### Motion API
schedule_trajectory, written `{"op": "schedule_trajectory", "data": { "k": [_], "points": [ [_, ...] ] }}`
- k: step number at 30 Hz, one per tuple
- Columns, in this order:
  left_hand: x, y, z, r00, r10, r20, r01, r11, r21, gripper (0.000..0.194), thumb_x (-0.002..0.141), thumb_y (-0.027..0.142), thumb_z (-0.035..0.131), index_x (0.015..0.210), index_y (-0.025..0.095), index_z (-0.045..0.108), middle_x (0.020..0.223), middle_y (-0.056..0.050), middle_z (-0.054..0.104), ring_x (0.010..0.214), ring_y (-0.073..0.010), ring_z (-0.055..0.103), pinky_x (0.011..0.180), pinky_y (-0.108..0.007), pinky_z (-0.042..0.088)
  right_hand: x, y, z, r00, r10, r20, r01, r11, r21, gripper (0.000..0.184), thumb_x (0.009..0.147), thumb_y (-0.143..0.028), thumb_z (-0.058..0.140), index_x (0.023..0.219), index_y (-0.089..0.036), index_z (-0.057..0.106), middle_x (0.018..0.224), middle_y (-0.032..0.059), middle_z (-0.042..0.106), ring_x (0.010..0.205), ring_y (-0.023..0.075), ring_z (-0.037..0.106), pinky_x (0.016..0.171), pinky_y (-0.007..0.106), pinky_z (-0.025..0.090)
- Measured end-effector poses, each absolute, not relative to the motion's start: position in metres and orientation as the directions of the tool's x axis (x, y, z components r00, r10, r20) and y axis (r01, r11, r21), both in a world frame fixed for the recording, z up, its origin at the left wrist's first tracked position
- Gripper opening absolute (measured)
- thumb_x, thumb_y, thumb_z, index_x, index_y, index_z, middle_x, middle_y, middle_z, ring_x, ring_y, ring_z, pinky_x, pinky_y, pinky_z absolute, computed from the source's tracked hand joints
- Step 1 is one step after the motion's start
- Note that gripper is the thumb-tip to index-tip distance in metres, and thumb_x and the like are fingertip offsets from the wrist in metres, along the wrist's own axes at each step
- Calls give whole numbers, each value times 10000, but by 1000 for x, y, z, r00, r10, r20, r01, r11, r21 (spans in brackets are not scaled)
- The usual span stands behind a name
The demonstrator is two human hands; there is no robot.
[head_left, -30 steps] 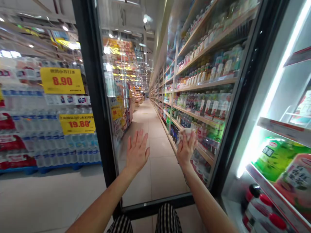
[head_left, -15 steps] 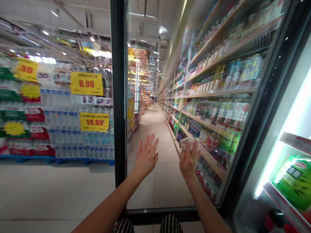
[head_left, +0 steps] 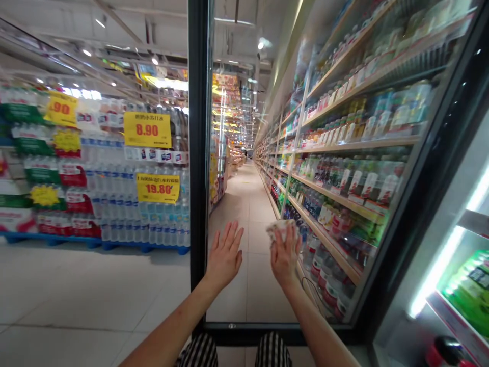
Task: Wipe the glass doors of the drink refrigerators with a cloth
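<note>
A black-framed glass door (head_left: 199,153) stands in front of me, and the aisle shows through its pane. My left hand (head_left: 224,257) lies flat towards the glass, fingers stretched and a little apart, with nothing in it. To its right, my right hand (head_left: 284,260) presses a pale, patterned cloth (head_left: 272,230) against the pane. The fingers spread over the cloth and partly cover it; its edge shows above and left of them.
Left of the door, packs of bottled water (head_left: 126,227) stand on blue pallets (head_left: 145,248) under yellow price signs (head_left: 158,188). Drink shelves (head_left: 344,196) show in or through the glass on the right. Beside me is a lit cooler shelf with a green pack (head_left: 471,288). My knees (head_left: 273,349) are below.
The view has swung left, so the door and stacks sit further right in the picture. My right hand has shifted the cloth left, closer to my left hand, which stays flat.
</note>
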State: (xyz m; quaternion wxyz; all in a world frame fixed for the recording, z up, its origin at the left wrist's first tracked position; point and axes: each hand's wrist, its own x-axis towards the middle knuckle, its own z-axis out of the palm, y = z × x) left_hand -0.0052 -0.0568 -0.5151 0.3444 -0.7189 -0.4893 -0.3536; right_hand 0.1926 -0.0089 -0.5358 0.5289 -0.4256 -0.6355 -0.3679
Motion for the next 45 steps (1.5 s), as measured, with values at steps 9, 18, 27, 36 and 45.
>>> {"op": "schedule_trajectory", "data": {
  "k": [9,18,27,36,45],
  "points": [
    [-17,-63,-519,245,485,839,954,-274,-120,597,800,170,435,1361,108,242,1432,-144,275,1355,-249,151,1059,-470,255,204,5,-475,92,73,993,935,336,-111,459,847,-176,392,1306,-190,421,1458,155,231,1349,297,199,1052,544,188],
    [-32,-71,-512,211,441,872,946,-316,-70,626,798,170,446,1372,125,201,1429,-163,276,1352,-240,173,1055,-475,268,143,-10,-508,-526,29,850,713,560,422,360,828,-154,462,1163,-262,539,1286,51,526,1316,176,298,1108,473,77],
    [-38,-77,-499,189,376,907,913,-406,-21,684,787,140,463,1390,158,140,1444,-158,234,1350,-257,177,1038,-481,310,117,-7,-495,-596,-11,803,657,568,496,338,863,-203,420,1183,-232,523,1364,46,442,1327,190,273,1111,482,77],
    [-38,-82,-473,115,344,932,935,-354,15,661,804,185,452,1389,161,145,1454,-154,214,1358,-256,145,1071,-499,222,96,-2,-429,-405,27,914,779,534,329,379,875,-205,397,1246,-255,462,1408,51,376,1364,193,173,1097,500,44],
    [-45,-78,-448,95,310,946,956,-293,0,635,807,195,450,1380,150,177,1445,-148,244,1359,-239,149,1080,-475,195,88,0,-399,-502,-31,865,726,528,440,378,877,-210,394,1248,-249,455,1408,52,375,1347,199,226,1094,514,33]
  ]
}}
